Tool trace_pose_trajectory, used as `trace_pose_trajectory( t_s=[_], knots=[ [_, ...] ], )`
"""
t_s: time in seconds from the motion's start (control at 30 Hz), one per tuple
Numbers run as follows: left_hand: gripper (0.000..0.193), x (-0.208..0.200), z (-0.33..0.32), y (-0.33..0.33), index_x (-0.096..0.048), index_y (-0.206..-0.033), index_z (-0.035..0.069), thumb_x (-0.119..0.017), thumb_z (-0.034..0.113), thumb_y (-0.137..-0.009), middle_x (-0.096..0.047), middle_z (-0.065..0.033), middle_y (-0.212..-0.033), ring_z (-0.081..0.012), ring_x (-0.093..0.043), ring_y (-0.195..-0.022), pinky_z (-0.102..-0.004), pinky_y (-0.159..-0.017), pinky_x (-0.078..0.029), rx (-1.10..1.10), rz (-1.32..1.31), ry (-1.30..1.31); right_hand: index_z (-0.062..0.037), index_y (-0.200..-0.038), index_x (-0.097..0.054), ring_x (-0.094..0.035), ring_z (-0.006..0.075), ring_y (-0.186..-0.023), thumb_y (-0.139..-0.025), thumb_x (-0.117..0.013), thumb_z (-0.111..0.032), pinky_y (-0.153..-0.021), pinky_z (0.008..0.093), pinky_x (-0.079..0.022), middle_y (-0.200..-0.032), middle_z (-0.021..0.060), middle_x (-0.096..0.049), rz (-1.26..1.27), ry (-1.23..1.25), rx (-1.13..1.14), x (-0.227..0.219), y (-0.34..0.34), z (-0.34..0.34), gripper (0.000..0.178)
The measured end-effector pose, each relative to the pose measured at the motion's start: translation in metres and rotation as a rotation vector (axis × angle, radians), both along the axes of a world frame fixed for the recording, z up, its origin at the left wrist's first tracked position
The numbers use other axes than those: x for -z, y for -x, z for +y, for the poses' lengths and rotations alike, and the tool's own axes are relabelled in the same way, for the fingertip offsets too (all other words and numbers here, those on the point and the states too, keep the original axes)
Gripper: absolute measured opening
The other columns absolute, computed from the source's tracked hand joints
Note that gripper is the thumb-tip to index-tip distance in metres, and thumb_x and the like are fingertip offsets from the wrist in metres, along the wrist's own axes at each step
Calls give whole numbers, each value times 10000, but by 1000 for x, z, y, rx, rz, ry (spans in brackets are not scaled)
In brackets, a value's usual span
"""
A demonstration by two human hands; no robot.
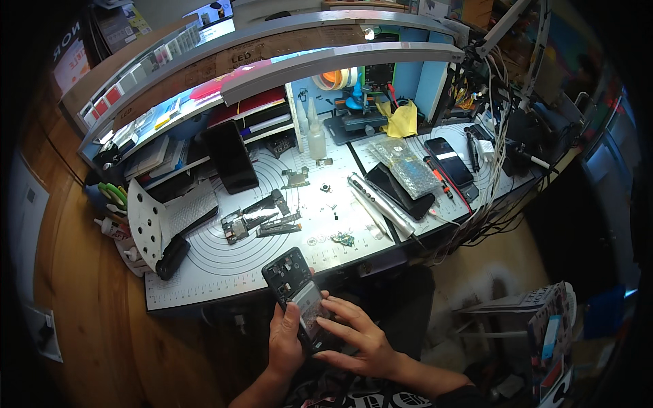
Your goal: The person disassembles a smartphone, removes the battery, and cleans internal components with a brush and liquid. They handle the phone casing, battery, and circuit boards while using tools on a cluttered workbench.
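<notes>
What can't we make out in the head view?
All in the head view:
Back of the opened phone: faces away, with the left hand around its side.
Part of the battery: covered by the fingers of the right hand; whether they press on it can't be told.
Small black piece on the mat: too small to identify.
Right sleeve: cut off by the lower edge.

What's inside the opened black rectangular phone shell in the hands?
In the phone shell: a flat grey rectangular pack, probably the battery, plus small metallic parts at the far end. The right hand covers part of the pack; anything beneath it is hidden.
</notes>
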State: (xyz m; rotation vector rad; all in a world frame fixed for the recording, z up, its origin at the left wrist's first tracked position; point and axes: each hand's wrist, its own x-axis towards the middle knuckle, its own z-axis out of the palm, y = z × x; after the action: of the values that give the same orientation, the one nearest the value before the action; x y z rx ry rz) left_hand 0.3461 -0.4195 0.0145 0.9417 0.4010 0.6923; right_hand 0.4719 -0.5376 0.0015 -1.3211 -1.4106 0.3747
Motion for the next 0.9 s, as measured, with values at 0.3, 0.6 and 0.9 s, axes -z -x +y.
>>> trace_pose_trajectory(
  t_s=[0.3, 0.6, 0.9],
  knots=[
    [778, 3, 12, -21, -334, -1564, -16, -309, 591, -1078, -431, -277, -1554, -359, -635, -1207, -478, -982, -577, -15, -102, 235, 0, -1300, -659, -678, 301, -1165, -884, -806, -66, -963, 366, -568, -1370, 202, -616, 260, 51, 107, 4, -25, 5, 446],
    [905, 13, 25, -23, -305, -1577, -42, -212, 685, -1048, -406, -251, -1583, -366, -640, -1184, -499, -947, -589, 72, -233, 364, 43, -1308, -610, -667, 149, -1094, -986, -680, 1, -964, 278, -530, -1228, 113, -685, 947, 278, 9, 14, -18, -7, 332],
    [947, 19, 25, -26, -281, -1593, -35, -234, 723, -1026, -378, -263, -1601, -395, -599, -1254, -526, -1003, -554, 85, -200, 274, 64, -1311, -585, -696, 168, -1040, -1033, -611, -20, -938, 299, -551, -1158, 133, -713, 1193, 348, -183, 21, -12, -2, 292]
  ],
)
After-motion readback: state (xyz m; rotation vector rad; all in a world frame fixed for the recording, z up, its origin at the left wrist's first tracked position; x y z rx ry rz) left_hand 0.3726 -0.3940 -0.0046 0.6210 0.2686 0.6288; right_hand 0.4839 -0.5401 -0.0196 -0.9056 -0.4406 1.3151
